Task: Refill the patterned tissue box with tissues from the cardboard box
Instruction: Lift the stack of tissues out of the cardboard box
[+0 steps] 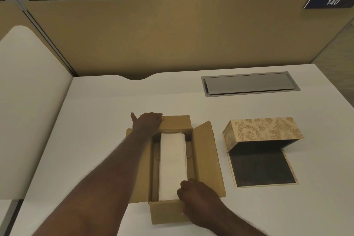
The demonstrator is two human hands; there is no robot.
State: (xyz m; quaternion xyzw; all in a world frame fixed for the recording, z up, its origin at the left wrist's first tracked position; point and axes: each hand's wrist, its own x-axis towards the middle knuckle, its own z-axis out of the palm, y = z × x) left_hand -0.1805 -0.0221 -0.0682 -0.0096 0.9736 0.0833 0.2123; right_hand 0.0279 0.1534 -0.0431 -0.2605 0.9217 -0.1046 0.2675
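An open cardboard box (207,159) lies on the white desk with its flaps spread. Inside it sits a long white stack of tissues (172,161). My left hand (148,122) rests on the box's far flap, fingers curled over its edge. My right hand (197,195) is at the near end of the box, its fingers curled against the near right corner of the tissue stack. To the right stands the patterned tissue box (266,129), gold with a floral print, lying open with its dark-lined lid (261,168) flat on the desk toward me.
A grey cable hatch (249,84) is set in the desk behind the patterned box. A tan partition wall (172,34) closes off the back, with a sign reading 140 (332,1). A neighbouring desk (28,101) lies left.
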